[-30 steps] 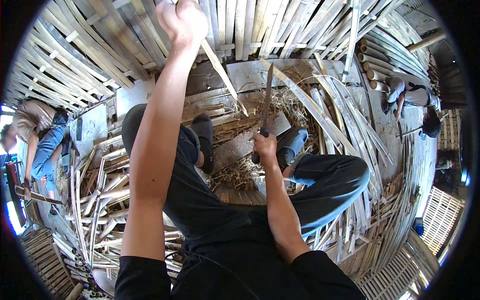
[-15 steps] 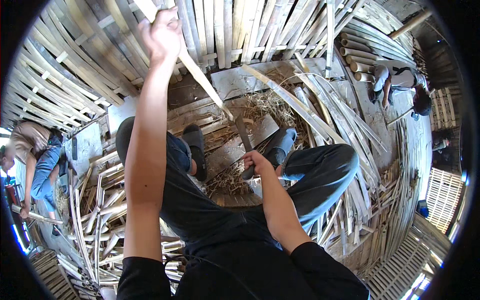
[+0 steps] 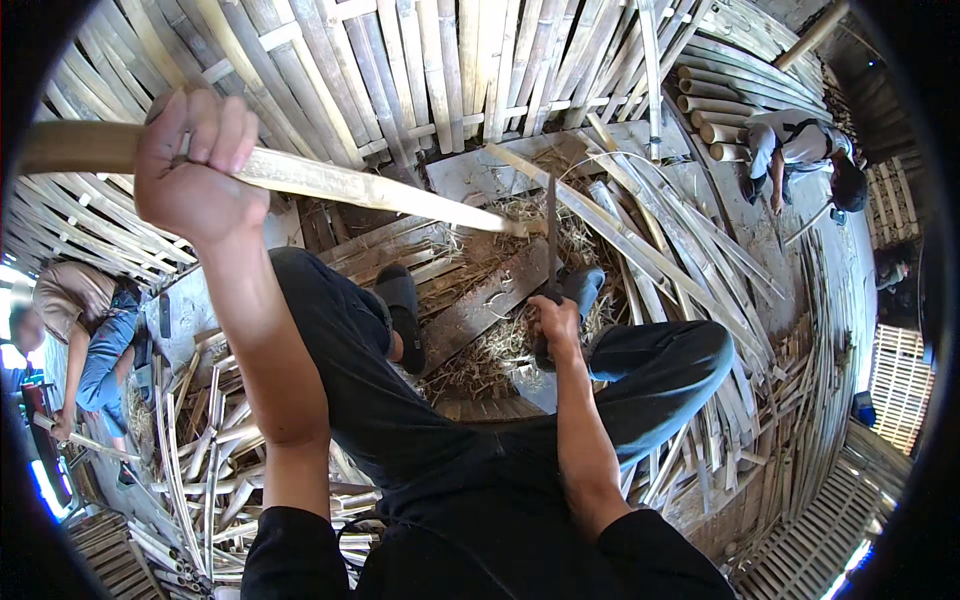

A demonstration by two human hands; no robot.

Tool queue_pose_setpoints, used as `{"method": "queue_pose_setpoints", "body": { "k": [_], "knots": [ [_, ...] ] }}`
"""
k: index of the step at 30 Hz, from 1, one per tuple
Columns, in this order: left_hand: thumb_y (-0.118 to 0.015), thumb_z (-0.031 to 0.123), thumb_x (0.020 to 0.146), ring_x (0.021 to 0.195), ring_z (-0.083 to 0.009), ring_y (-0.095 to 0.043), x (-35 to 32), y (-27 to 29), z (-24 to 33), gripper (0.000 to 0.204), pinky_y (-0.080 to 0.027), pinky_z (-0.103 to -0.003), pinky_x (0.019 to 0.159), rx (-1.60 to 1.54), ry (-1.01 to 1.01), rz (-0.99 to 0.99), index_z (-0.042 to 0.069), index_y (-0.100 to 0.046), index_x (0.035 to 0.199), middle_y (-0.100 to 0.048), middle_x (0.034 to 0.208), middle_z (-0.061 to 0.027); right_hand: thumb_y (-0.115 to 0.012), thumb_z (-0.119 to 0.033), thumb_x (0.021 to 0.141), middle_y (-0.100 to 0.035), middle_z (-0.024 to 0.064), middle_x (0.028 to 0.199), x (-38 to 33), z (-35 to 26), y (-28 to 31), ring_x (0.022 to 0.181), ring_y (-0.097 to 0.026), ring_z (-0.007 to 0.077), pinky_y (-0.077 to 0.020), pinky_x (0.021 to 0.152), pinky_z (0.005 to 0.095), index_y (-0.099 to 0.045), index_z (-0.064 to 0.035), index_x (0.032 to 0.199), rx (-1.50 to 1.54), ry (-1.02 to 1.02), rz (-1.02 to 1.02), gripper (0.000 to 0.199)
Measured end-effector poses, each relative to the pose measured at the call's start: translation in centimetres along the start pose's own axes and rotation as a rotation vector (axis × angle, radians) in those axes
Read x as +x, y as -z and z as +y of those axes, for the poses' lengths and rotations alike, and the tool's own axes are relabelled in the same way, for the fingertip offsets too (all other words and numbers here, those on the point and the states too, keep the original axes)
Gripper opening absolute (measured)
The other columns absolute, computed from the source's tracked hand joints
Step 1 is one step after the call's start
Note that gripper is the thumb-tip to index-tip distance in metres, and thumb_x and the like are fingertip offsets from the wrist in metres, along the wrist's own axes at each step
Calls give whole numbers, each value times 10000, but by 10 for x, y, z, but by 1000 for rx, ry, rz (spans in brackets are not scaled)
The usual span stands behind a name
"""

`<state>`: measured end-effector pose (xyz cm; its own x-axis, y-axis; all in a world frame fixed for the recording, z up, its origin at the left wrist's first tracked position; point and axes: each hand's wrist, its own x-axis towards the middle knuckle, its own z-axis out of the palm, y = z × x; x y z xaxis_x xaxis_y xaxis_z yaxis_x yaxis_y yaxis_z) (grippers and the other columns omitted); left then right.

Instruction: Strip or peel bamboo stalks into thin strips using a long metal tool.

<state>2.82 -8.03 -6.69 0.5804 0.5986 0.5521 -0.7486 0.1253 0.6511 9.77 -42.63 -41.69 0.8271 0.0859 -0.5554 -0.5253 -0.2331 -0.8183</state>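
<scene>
Left hand (image 3: 190,165) swung flat bamboo strip (image 3: 360,188) leftward

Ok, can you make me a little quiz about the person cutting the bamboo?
1. True or false: the left hand grips a bamboo strip.
2. What does the right hand hold? A) a hammer B) a long knife C) a rope
3. Fill in: the knife's blade points ____.

Key: 1 true; 2 B; 3 up, meeting the far end of the strip.
</scene>
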Motion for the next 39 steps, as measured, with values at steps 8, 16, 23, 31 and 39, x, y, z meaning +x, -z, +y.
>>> {"method": "queue_pose_setpoints", "body": {
  "k": [8, 16, 23, 31, 39],
  "knots": [
    [-481, -18, 862, 494, -80, -314, -20, -30, -38, 109, -231, -232, 463, -71, 70, -136, 38, -496, 770, -349, 648, 3, -652, -302, 883, -422, -27, 572, -36, -16, 9, 418, -376, 82, -320, 379, 246, -497, -102, 774, 383, -79, 90, 276],
    [-440, 64, 928, 467, -70, -257, -9, -41, -43, 229, -225, -214, 449, 14, 95, -167, 66, -426, 700, -290, 598, 27, -708, -268, 853, -481, -45, 523, -59, -10, -22, 444, -394, 48, -303, 416, 256, -565, -27, 672, 98, 299, 197, 334],
    [-501, 64, 866, 427, -83, -266, -4, -42, -64, 241, -222, -219, 436, 166, 43, -171, 108, -373, 666, -283, 553, 50, -654, -262, 792, -647, 230, 698, 1, 160, -27, 634, -664, 359, -510, 624, 433, -620, 107, 770, -587, -102, -130, 371],
    [-548, 44, 831, 429, -75, -277, -27, -50, -91, 135, -220, -232, 425, 197, 152, 107, 68, -456, 735, -297, 543, 28, -663, -195, 788, -521, 69, 537, 26, 146, -21, 409, -492, 209, -439, 416, 379, -576, 0, 673, 39, -501, -266, 242],
    [-459, 152, 949, 450, -90, -293, -8, -18, -47, 279, -250, -237, 433, 286, 50, 106, 119, -390, 681, -301, 570, 27, -672, -115, 719, -511, 61, 516, 23, 93, -24, 394, -485, 166, -386, 389, 330, -570, 17, 612, -96, -204, -23, 199]
  ]
}}
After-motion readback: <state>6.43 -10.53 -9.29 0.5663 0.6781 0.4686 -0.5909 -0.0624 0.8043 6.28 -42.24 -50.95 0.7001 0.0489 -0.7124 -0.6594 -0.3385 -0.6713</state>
